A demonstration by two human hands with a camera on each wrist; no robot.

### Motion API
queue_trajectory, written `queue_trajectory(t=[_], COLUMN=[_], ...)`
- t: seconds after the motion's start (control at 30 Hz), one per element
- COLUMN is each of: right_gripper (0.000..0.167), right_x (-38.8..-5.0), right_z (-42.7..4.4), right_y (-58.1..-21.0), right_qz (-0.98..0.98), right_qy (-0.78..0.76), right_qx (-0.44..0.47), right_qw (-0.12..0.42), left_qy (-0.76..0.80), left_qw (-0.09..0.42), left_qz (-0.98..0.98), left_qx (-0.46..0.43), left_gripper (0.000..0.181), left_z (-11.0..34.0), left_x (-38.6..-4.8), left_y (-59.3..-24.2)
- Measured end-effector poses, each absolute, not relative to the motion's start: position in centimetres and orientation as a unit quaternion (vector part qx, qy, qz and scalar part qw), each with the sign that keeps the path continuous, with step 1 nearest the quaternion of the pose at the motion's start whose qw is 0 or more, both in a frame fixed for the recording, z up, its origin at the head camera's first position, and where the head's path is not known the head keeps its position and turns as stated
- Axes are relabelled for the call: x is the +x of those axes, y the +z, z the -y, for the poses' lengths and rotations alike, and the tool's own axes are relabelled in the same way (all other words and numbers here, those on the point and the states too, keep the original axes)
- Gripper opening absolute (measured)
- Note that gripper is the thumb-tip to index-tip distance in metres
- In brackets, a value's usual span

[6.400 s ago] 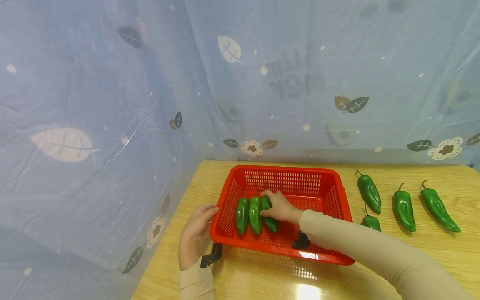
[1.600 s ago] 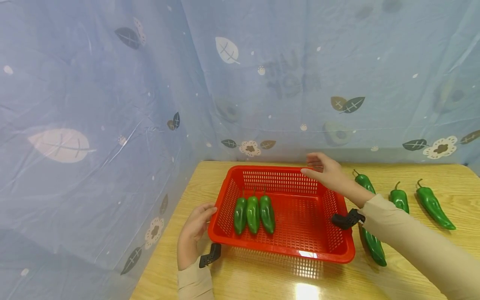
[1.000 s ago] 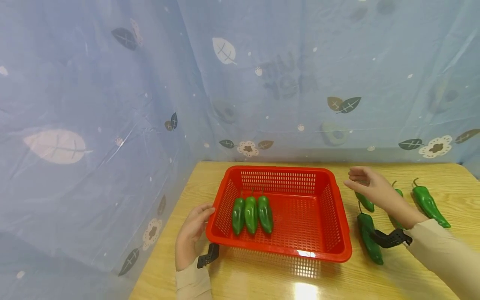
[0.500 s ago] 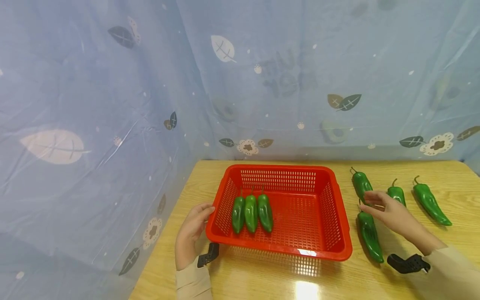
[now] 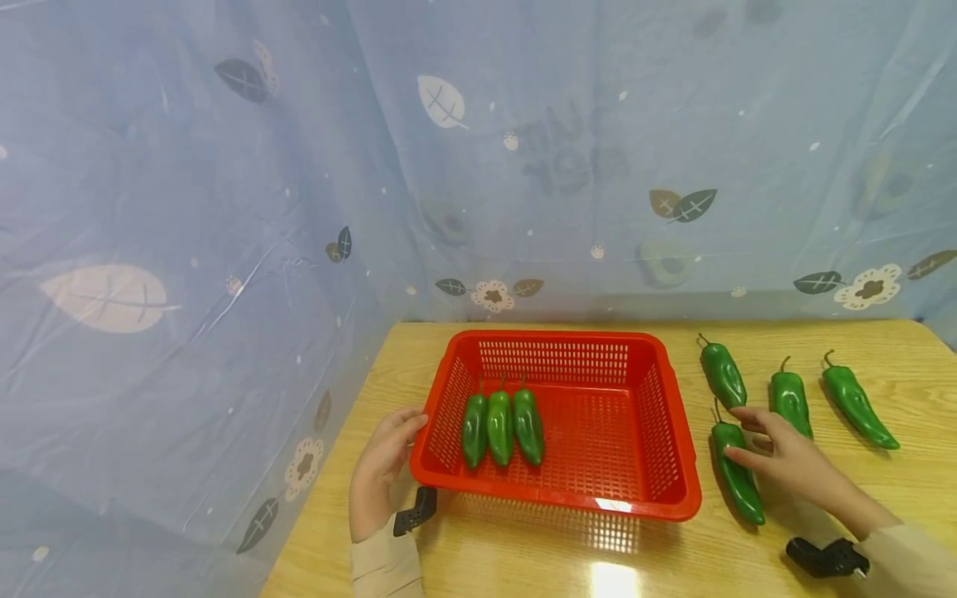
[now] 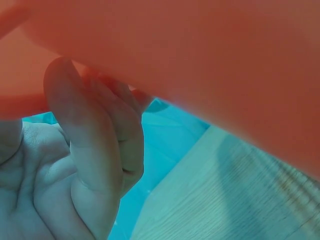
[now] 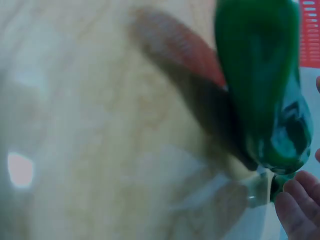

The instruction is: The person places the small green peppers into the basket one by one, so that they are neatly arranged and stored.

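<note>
A red plastic basket (image 5: 598, 440) with slotted walls stands on the table. In it, three green chili peppers (image 5: 500, 428) lie side by side on the left. My left hand (image 5: 385, 453) holds the basket's left rim; the left wrist view shows its fingers (image 6: 95, 135) curled at the red edge. To the right of the basket, my right hand (image 5: 792, 461) hovers over the upper part of a green chili pepper (image 5: 738, 482), thumb and fingers spread about it. That pepper (image 7: 260, 85) fills the upper right of the right wrist view, the fingertips apart from it.
Three more green chili peppers lie to the right: one (image 5: 723, 375) behind the right hand, another (image 5: 790, 400) beside it, the last (image 5: 860, 407) farther right. A blue patterned curtain (image 5: 561, 166) borders the wooden table (image 5: 516, 556) at the back and left.
My right hand has let go of the third pepper in the basket, moved right out of it, and lowered to the nearest loose pepper. The left hand stays at the rim.
</note>
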State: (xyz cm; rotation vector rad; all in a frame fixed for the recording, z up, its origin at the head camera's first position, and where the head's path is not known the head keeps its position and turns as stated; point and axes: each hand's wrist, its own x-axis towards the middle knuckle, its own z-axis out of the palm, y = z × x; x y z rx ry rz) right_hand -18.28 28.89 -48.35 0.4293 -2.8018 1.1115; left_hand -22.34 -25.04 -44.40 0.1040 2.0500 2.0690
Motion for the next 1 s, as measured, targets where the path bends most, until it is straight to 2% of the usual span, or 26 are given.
queue_trajectory(t=[0.17,0.4,1.0], right_gripper=[0.062,0.065,0.056], right_x=[-18.0,-18.0,-17.9], right_z=[-28.8,-28.5,-28.1], right_y=[-49.1,-49.5,-50.0], right_qz=[0.907,0.900,0.920], right_qy=[0.379,0.375,0.316], right_qx=[0.170,0.202,0.198], right_qw=[0.067,0.094,0.118], left_qy=[0.706,0.713,0.708], left_qw=[0.109,0.106,0.113], left_qz=[-0.699,-0.693,-0.696], left_qx=[0.033,0.028,0.028], left_gripper=[0.037,0.025,0.029], left_z=[25.1,25.1,25.0], left_x=[-22.4,-22.6,-22.5], left_y=[-44.4,-44.6,-44.5])
